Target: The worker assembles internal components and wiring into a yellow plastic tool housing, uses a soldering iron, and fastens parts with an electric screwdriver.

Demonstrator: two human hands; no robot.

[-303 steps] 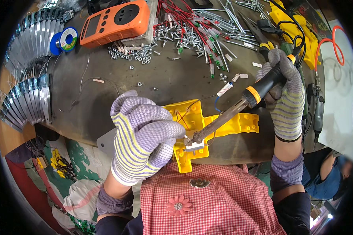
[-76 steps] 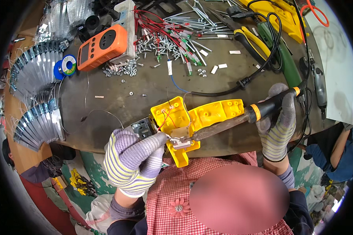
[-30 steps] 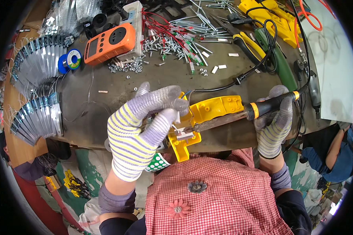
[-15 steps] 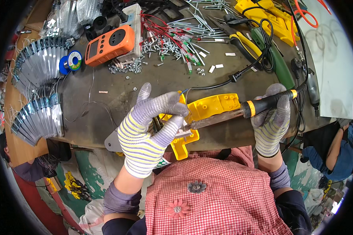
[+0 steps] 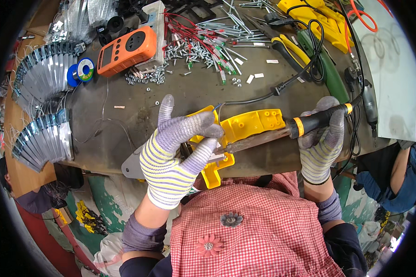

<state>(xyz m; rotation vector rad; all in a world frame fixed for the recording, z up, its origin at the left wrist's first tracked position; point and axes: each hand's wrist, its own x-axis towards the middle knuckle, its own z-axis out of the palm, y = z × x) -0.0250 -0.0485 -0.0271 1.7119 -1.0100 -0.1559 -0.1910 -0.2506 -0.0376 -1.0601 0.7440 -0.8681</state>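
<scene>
Observed black, orange-banded soldering iron (image 5: 299, 127) in curled, striped-gloved right hand (image 5: 320, 156); cannot make out tip. Observed left hand (image 5: 170, 152), similarly gloved, with thumb and finger nearly together, hiding part of moulded yellow plastic housing (image 5: 253, 124) at near edge of grey tabletop (image 5: 136, 97); cannot tell if holding anything.

Place: assembly workshop | signs: soldering iron (image 5: 293, 129), solder spool (image 5: 85, 70), pliers (image 5: 296, 50), loose screws (image 5: 194, 54)
</scene>
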